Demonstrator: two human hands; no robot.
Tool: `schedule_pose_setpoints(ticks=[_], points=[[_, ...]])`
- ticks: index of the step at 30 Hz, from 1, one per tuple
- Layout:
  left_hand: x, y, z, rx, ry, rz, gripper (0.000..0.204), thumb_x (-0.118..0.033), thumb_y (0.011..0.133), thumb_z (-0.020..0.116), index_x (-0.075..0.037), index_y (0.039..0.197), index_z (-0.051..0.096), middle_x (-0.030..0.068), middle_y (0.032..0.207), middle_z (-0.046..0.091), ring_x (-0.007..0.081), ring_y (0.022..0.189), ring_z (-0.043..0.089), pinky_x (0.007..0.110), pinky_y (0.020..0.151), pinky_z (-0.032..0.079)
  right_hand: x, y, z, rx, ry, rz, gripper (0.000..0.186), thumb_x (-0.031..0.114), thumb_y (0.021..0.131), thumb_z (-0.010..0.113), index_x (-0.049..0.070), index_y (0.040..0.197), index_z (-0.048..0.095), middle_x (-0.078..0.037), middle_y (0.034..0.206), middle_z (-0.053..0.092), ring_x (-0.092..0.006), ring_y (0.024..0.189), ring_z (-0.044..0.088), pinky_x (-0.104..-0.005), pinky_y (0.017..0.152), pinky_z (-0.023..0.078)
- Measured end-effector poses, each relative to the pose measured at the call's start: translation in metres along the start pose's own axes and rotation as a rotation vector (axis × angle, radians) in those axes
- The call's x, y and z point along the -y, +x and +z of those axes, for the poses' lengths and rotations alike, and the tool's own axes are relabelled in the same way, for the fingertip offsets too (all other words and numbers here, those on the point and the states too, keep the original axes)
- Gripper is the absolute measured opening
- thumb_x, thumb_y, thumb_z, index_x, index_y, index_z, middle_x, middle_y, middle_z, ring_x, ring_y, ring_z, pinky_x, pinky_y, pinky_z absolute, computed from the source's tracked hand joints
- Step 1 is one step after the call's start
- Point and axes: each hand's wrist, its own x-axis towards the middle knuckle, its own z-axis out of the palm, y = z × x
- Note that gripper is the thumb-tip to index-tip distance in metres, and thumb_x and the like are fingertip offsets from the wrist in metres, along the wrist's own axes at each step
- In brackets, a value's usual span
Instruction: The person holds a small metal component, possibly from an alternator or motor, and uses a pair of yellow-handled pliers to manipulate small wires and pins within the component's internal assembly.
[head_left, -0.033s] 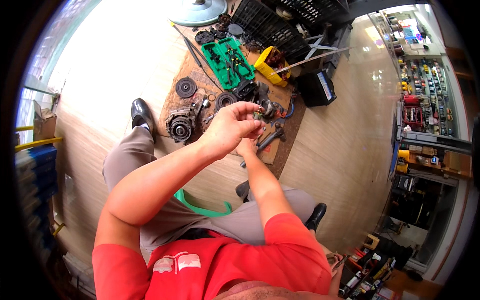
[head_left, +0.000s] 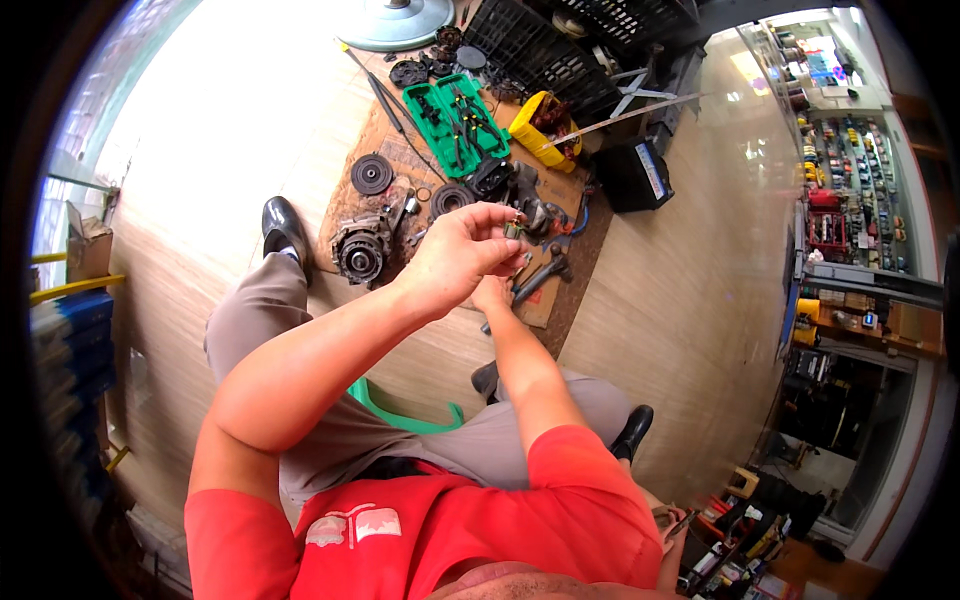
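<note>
My left hand point(head_left: 450, 255) is raised over the cardboard, thumb and fingertips pinching a small metal part point(head_left: 513, 229) with a greenish body; its exact kind is too small to make out. Just below and partly behind it is my right hand point(head_left: 492, 292), whose fingers are mostly hidden by the left. Beneath both hands, a hammer point(head_left: 545, 274) lies on the cardboard. An alternator-like metal unit point(head_left: 362, 256) stands to the left, with a dark grooved disc point(head_left: 372, 174) beyond it. A dark ring-shaped part point(head_left: 452, 200) lies just past my left hand.
Farther off, an open green tool case point(head_left: 455, 128) holds pliers and other tools. To its right are a cut yellow container point(head_left: 545, 132) and a black battery point(head_left: 632, 178). Black crates point(head_left: 540, 58) stand behind. A green plastic stool point(head_left: 405, 412) shows between my legs.
</note>
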Motion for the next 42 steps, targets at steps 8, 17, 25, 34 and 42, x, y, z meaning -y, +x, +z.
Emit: schedule_pose_setpoints(ticks=[8, 17, 25, 34, 42], points=[[-0.007, -0.002, -0.008, -0.08, -0.004, -0.003, 0.033, -0.003, 0.092, 0.061, 0.001, 0.123, 0.053, 0.0089, 0.096, 0.065, 0.0178, 0.087, 0.067, 0.03, 0.075, 0.056, -0.018, 0.02, 0.023, -0.002, -0.156, -0.036, 0.065, 0.031, 0.084, 0.071, 0.008, 0.133, 0.035, -0.026, 0.141, 0.031, -0.0434, 0.116, 0.051, -0.0476, 0.096, 0.046], [-0.01, -0.001, -0.007, -0.054, -0.062, 0.004, 0.029, -0.005, 0.094, 0.058, -0.001, 0.122, 0.053, 0.0115, 0.101, 0.067, 0.018, 0.089, 0.067, 0.03, 0.078, 0.056, -0.022, 0.025, -0.02, 0.096, -0.065, -0.047, 0.04, 0.022, 0.089, 0.054, 0.001, 0.123, 0.048, -0.026, 0.127, 0.053, -0.0419, 0.115, 0.055, -0.0479, 0.096, 0.045], [-0.001, 0.0, -0.012, -0.015, 0.064, 0.056, 0.028, -0.005, 0.094, 0.06, -0.001, 0.12, 0.053, 0.0076, 0.106, 0.066, 0.0171, 0.093, 0.066, 0.03, 0.08, 0.054, 0.044, -0.054, -0.209, 0.207, 0.886, -0.283, 0.026, 0.027, 0.097, 0.054, 0.005, 0.111, 0.055, -0.003, 0.088, 0.062, -0.0064, 0.06, 0.054, -0.021, 0.048, 0.042], [0.005, 0.004, 0.002, 0.025, -0.054, 0.06, 0.026, -0.004, 0.091, 0.062, -0.002, 0.116, 0.054, 0.0067, 0.102, 0.065, 0.0154, 0.092, 0.065, 0.03, 0.081, 0.053, 0.072, -0.176, -0.264, 0.529, 1.369, -0.548, 0.031, 0.029, 0.103, 0.044, 0.004, 0.122, 0.049, -0.008, 0.096, 0.061, -0.0117, 0.07, 0.06, -0.0225, 0.056, 0.047], [0.005, 0.007, 0.005, -0.028, 0.014, 0.051, 0.024, -0.003, 0.09, 0.061, -0.003, 0.113, 0.055, 0.0041, 0.097, 0.062, 0.0111, 0.083, 0.061, 0.026, 0.078, 0.053, 0.066, -0.185, -0.266, 0.852, 1.527, -0.38, 0.033, 0.03, 0.104, 0.037, 0.004, 0.123, 0.045, -0.017, 0.098, 0.059, -0.0271, 0.073, 0.065, -0.0371, 0.055, 0.056]])
